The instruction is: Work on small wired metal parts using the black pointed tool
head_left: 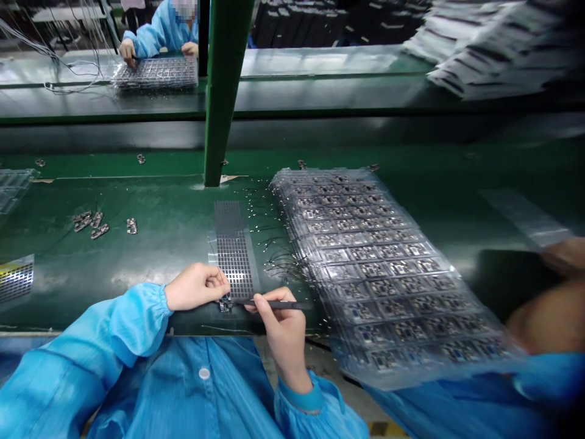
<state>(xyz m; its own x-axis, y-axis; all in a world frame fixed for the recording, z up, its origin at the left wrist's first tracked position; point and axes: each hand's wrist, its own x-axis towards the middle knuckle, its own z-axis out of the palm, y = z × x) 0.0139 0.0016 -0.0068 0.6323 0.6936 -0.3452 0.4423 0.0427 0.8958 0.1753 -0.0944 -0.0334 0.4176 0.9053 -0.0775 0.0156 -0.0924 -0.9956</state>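
Observation:
My left hand (198, 286) is closed, its fingertips pinching a small circuit board (225, 303) near the bench's front edge. In my right hand (282, 317) are black tweezers (287, 304), held almost level, with their tip pointing left at the board. Whether the tip touches the board I cannot tell. Just beyond both hands lies a clear sheet with rows of small dark and shiny rectangular stickers (234, 250). Right of my hands, a stack of clear plastic trays (379, 268) holds many circuit boards in pockets, with thin black wires sticking out on its left side.
Several loose circuit boards (91, 223) lie on the green bench at left, near another sticker sheet (17, 279). A green post (225, 91) rises from the bench. A co-worker's arm (548, 311) is at right; another person (159, 33) works across. Paper stacks (484, 55) stand back right.

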